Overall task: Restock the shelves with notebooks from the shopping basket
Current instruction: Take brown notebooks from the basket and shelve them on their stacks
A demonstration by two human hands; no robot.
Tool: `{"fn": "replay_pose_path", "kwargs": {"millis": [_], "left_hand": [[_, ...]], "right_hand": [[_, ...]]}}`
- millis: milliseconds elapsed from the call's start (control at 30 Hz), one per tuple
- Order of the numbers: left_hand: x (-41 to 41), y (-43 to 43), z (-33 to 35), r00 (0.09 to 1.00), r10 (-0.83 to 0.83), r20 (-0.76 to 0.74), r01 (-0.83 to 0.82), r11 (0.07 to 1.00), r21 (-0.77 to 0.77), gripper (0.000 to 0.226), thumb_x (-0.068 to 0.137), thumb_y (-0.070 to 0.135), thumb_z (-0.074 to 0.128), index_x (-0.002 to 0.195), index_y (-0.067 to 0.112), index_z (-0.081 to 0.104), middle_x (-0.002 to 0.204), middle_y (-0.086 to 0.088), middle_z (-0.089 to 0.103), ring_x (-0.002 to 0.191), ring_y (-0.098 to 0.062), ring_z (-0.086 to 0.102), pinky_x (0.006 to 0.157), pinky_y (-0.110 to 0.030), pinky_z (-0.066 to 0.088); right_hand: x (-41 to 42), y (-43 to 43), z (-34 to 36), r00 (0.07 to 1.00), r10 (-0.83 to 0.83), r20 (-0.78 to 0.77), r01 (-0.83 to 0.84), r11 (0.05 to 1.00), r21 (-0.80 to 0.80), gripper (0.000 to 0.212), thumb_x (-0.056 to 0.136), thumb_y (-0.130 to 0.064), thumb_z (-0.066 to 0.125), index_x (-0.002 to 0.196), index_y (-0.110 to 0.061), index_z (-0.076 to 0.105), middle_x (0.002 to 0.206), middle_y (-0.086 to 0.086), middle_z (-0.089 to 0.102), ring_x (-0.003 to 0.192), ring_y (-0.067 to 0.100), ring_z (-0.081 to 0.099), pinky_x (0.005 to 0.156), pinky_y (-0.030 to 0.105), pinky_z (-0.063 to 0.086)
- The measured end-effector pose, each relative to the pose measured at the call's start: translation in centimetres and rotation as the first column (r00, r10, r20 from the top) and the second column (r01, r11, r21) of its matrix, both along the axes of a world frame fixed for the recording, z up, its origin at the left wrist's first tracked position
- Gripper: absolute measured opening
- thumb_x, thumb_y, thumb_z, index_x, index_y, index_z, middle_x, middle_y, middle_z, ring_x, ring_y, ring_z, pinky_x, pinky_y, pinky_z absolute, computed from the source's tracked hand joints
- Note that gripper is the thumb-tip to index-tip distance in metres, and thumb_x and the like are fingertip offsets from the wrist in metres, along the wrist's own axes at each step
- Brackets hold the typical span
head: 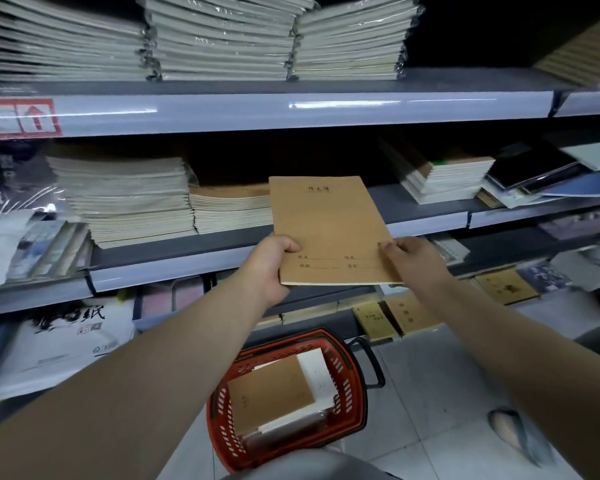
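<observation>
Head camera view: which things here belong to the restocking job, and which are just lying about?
Job: brown notebook, held up; red basket; notebooks in the basket; matching brown stack on the middle shelf.
Lying about: wrapped packs on the top shelf; white paper packs, lower left; dark books, right.

I hold a brown notebook (329,230) up in front of the middle shelf (430,220).

My left hand (271,268) grips its near left corner, thumb on the cover; my right hand (413,261) pinches the near right edge. Past the notebook's left edge a low brown stack (229,209) lies on the shelf, with a taller pale stack (125,199) just left of it. Plastic-wrapped bundles (222,39) sit on the shelf above. Near me on the tiled floor stands the red shopping basket (354,372), holding a second brown book (271,396) and a white book (314,372).
</observation>
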State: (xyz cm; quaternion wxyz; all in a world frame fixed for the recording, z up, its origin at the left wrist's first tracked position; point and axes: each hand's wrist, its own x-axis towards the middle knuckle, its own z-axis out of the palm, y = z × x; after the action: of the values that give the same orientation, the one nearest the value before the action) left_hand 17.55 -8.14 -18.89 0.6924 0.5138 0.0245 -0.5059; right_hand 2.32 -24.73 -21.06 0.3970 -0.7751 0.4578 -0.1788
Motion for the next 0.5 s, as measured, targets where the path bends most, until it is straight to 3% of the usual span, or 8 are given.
{"fn": "replay_pose_path", "kwargs": {"millis": [133, 267, 367, 500], "left_hand": [[0.5, -2.2, -0.8, 1.000, 0.000, -0.001, 0.000, 1.000, 0.017, 0.028, 0.091, 0.000, 0.042, 0.108, 0.020, 0.054, 0.097, -0.009, 0.063, 0.079, -0.024, 0.063, 0.044, -0.025, 0.051], [1.2, -4.8, -1.5, 1.000, 0.017, -0.012, -0.017, 1.000, 0.023, 0.029, 0.093, 0.000, 0.045, 0.112, 0.020, 0.055, 0.102, -0.010, 0.065, 0.085, -0.024, 0.065, 0.055, -0.029, 0.055], [1.7, -6.9, -2.0, 0.999, 0.046, -0.018, -0.046, 0.999, 0.027, 0.027, 0.093, 0.000, 0.045, 0.110, 0.018, 0.054, 0.103, -0.010, 0.064, 0.084, -0.023, 0.064, 0.061, -0.031, 0.056], [2.2, -9.0, -2.9, 0.999, 0.050, -0.010, -0.049, 0.998, 0.048, 0.028, 0.096, 0.003, 0.050, 0.120, 0.017, 0.054, 0.116, -0.013, 0.064, 0.099, -0.025, 0.063, 0.073, -0.034, 0.057]], "right_hand": [[1.0, -2.3, -1.0, 0.999, 0.009, 0.035, -0.011, 0.999, 0.036, 0.031, 0.098, -0.030, 0.048, 0.073, -0.015, 0.060, 0.071, -0.001, 0.058, 0.064, 0.012, 0.052, 0.061, 0.027, 0.043], [2.2, -5.0, -2.1, 1.000, 0.027, 0.015, -0.028, 0.999, 0.040, 0.035, 0.099, -0.030, 0.048, 0.084, -0.003, 0.064, 0.069, 0.005, 0.055, 0.061, 0.015, 0.048, 0.059, 0.030, 0.040], [3.3, -7.2, -3.0, 0.999, 0.027, 0.037, -0.030, 0.997, 0.076, 0.032, 0.099, -0.029, 0.048, 0.074, -0.013, 0.060, 0.068, 0.000, 0.054, 0.063, 0.015, 0.050, 0.065, 0.033, 0.045], [4.5, -10.0, -3.9, 0.998, 0.025, 0.053, -0.032, 0.993, 0.118, 0.036, 0.099, -0.028, 0.048, 0.068, -0.012, 0.053, 0.070, 0.007, 0.050, 0.068, 0.023, 0.048, 0.065, 0.034, 0.039]]}}
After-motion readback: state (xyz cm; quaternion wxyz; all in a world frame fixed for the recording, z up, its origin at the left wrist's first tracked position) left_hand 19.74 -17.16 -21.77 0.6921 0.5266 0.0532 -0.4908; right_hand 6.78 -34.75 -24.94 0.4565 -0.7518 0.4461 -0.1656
